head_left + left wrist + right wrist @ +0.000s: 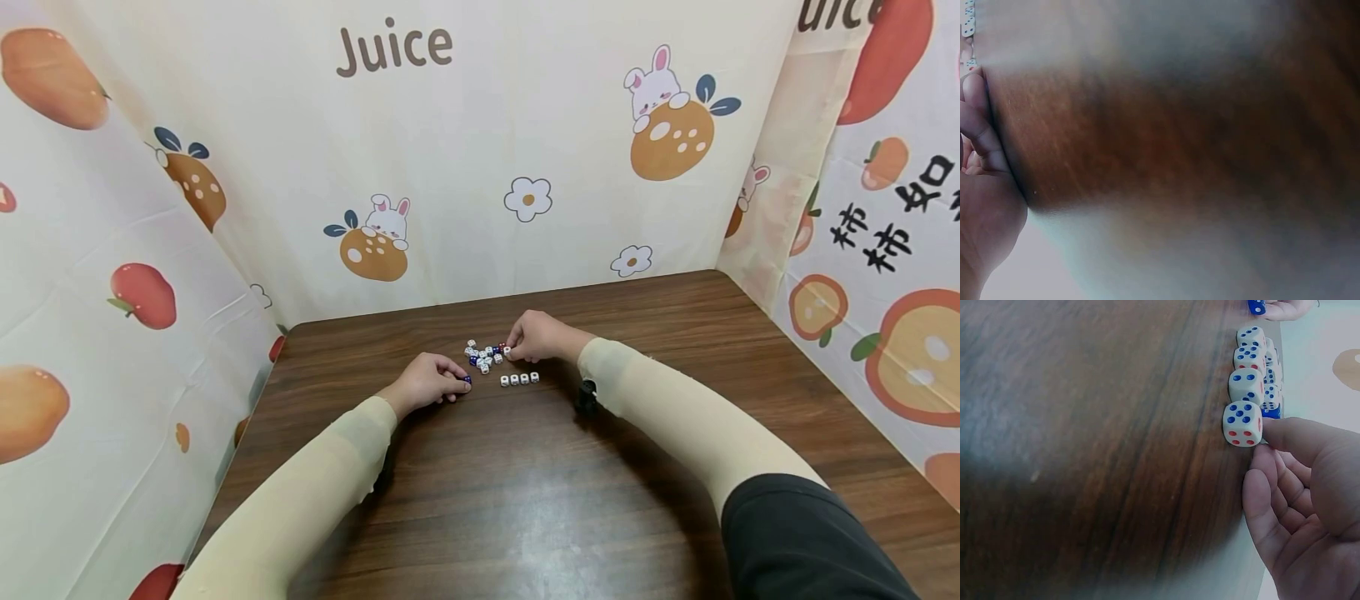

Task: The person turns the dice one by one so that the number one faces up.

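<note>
My left hand (429, 383) pinches a blue die (467, 379) between thumb and fingers, low over the table at the left of the dice. That blue die (1257, 307) also shows at the top of the right wrist view. With its fingertips, my right hand (542, 337) pinches a white die (507, 352) at the right edge of a loose cluster of white, blue and red dice (483, 360). In front of the cluster, several white dice (514, 380) stand in a straight row. The row's nearest die (1242, 424) overlaps the right thumb's tip in the right wrist view.
The dark wooden table (480, 483) reaches back to a printed cloth wall (465, 142). More printed cloth hangs along the left side (97, 208) and the right side (877, 217). A small black object (587, 397) sits under the right wrist.
</note>
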`<state>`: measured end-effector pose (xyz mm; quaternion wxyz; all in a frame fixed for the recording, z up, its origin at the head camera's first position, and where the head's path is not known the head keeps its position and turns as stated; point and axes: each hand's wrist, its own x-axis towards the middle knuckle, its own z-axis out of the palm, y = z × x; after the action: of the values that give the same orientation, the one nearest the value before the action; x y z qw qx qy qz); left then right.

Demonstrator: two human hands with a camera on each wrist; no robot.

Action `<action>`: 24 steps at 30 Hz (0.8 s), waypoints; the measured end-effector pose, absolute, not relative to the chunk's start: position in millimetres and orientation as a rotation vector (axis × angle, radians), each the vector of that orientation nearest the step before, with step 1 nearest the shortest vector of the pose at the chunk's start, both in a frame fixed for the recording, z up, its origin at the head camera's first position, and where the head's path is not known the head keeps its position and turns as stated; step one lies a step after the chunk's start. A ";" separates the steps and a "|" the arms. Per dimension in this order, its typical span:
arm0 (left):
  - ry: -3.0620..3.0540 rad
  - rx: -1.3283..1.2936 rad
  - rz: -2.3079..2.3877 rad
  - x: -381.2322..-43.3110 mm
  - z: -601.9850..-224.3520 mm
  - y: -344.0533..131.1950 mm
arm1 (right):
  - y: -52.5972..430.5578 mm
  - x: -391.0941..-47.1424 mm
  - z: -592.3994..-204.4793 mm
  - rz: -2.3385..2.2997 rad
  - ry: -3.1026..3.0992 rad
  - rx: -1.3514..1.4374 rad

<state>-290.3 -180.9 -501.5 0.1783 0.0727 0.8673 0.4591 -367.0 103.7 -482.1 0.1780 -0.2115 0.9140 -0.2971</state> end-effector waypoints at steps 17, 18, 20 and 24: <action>2.453 0.209 1.304 -288.8 -501.1 -180.1 | 138.2 -353.7 -479.3 -0.873 2.621 -0.634; 2.455 0.214 1.300 -288.6 -500.7 -180.1 | 141.4 -351.8 -478.7 -0.871 2.617 -0.632; 2.454 0.216 1.300 -288.5 -500.7 -180.0 | 147.4 -347.4 -477.2 -0.863 2.610 -0.642; 2.460 0.220 1.302 -288.0 -500.5 -180.1 | 156.7 -339.1 -476.6 -0.848 2.593 -0.659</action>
<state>-288.0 -180.1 -500.5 0.1740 0.0775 0.8676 0.4594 -339.1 156.7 -476.6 0.1668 -0.2316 0.9109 -0.2981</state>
